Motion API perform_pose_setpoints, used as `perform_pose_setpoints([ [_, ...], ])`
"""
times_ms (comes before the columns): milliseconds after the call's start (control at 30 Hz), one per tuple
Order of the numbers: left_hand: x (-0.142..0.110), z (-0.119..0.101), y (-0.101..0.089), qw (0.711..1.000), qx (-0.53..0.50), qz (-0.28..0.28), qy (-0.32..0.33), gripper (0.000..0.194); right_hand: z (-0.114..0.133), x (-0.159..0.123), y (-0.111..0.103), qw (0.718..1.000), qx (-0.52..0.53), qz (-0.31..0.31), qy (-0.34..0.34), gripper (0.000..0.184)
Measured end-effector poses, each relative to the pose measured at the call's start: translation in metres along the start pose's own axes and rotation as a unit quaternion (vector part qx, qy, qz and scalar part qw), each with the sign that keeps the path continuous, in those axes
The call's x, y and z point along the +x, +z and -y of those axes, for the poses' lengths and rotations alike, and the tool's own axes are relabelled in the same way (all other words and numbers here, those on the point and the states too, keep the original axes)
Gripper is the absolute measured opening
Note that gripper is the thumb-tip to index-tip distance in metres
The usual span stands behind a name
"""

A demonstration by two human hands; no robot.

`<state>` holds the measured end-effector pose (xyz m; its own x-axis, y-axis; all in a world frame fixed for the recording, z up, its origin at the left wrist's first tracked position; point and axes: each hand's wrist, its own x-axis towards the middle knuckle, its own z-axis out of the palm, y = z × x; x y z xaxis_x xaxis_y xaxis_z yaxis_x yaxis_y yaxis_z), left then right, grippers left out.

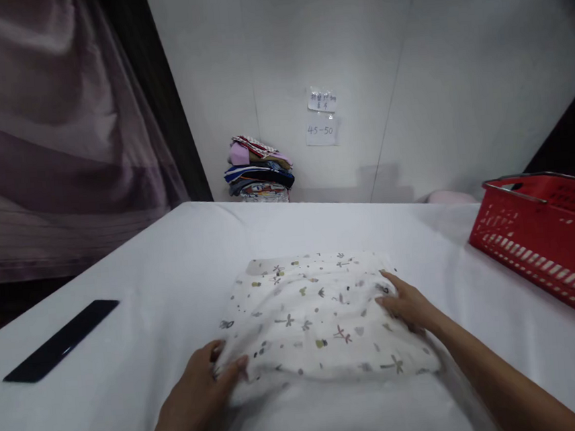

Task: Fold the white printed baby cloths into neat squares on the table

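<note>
A white cloth (320,312) printed with small palm trees, pineapples and dots lies folded and slightly wrinkled on the white-covered table in front of me. My left hand (199,388) is at its near left edge, thumb on top and the fingers partly hidden at the side, gripping the edge. On the right side, my right hand (407,306) has a bit of the cloth bunched between thumb and index finger; its other fingers curl under and are partly hidden. Plain white fabric (347,413) shows just below the printed part, nearest my body.
A dark flat phone-like object (61,343) lies on the table (157,272) at left. At right stands a red plastic basket (543,242) with a metal handle. Stacked folded clothes (259,171) sit beyond the far edge, near paper notes (322,116) on the wall. A curtain (53,141) hangs at left.
</note>
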<state>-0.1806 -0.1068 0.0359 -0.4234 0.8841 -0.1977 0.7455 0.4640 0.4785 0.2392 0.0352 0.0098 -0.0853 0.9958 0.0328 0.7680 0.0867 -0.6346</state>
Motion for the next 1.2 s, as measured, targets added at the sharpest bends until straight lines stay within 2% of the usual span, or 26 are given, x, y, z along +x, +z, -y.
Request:
perform_pose_setpoints([
  [133, 0.0, 0.0, 0.004, 1.0, 0.024, 0.006, 0.004, 0.067, 0.001, 0.006, 0.007, 1.0, 0.014, 0.011, 0.018, 0.077],
  [267, 0.001, -0.005, 0.003, 0.999, 0.044, 0.021, 0.023, 0.043, 0.01, -0.001, 0.004, 0.991, 0.102, 0.069, 0.058, 0.077],
  [333, -0.001, -0.006, -0.001, 0.998, 0.038, 0.033, 0.046, 0.033, 0.016, -0.01, -0.003, 0.984, 0.143, 0.083, 0.072, 0.077],
  [433, -0.006, -0.003, -0.01, 0.997, 0.008, 0.039, 0.072, 0.03, 0.024, -0.032, -0.02, 0.982, 0.157, 0.081, 0.072, 0.077],
  [567, -0.011, 0.006, -0.019, 0.997, -0.01, 0.046, 0.06, 0.032, 0.027, -0.062, -0.035, 0.972, 0.181, 0.127, 0.078, 0.075],
  [633, -0.003, 0.006, -0.02, 0.996, -0.004, 0.054, 0.064, 0.03, 0.024, -0.063, -0.036, 0.963, 0.191, 0.17, 0.085, 0.073],
  [700, 0.017, -0.004, -0.024, 0.993, 0.001, 0.064, 0.097, 0.027, 0.023, -0.047, -0.04, 0.96, 0.188, 0.192, 0.078, 0.071],
  [767, 0.049, -0.029, -0.037, 0.986, 0.009, 0.062, 0.153, 0.024, 0.03, -0.013, -0.052, 0.967, 0.18, 0.173, 0.052, 0.068],
  [800, 0.069, -0.048, -0.048, 0.981, 0.017, 0.058, 0.184, 0.024, 0.039, 0.009, -0.064, 0.973, 0.176, 0.145, 0.037, 0.064],
  [867, 0.11, -0.097, -0.08, 0.973, 0.06, -0.011, 0.223, 0.025, 0.065, 0.055, -0.1, 0.986, 0.165, 0.036, -0.008, 0.052],
  [900, 0.13, -0.127, -0.099, 0.968, 0.067, -0.064, 0.234, 0.026, 0.083, 0.077, -0.123, 0.985, 0.16, -0.05, -0.029, 0.045],
  [933, 0.147, -0.158, -0.121, 0.962, 0.056, -0.118, 0.239, 0.025, 0.103, 0.097, -0.148, 0.974, 0.158, -0.156, -0.05, 0.041],
  [1000, 0.172, -0.22, -0.165, 0.936, -0.015, -0.231, 0.266, 0.022, 0.143, 0.128, -0.199, 0.95, 0.153, -0.263, -0.075, 0.052],
  [1033, 0.18, -0.248, -0.185, 0.916, -0.064, -0.287, 0.272, 0.021, 0.162, 0.139, -0.222, 0.928, 0.15, -0.327, -0.095, 0.058],
  [1067, 0.186, -0.273, -0.202, 0.892, -0.11, -0.339, 0.278, 0.021, 0.177, 0.147, -0.243, 0.893, 0.156, -0.392, -0.154, 0.062],
  [1133, 0.192, -0.307, -0.227, 0.846, -0.194, -0.402, 0.292, 0.018, 0.198, 0.156, -0.271, 0.847, 0.122, -0.461, -0.234, 0.064],
  [1200, 0.196, -0.321, -0.234, 0.817, -0.259, -0.421, 0.297, 0.016, 0.203, 0.158, -0.282, 0.818, 0.087, -0.494, -0.281, 0.065],
])
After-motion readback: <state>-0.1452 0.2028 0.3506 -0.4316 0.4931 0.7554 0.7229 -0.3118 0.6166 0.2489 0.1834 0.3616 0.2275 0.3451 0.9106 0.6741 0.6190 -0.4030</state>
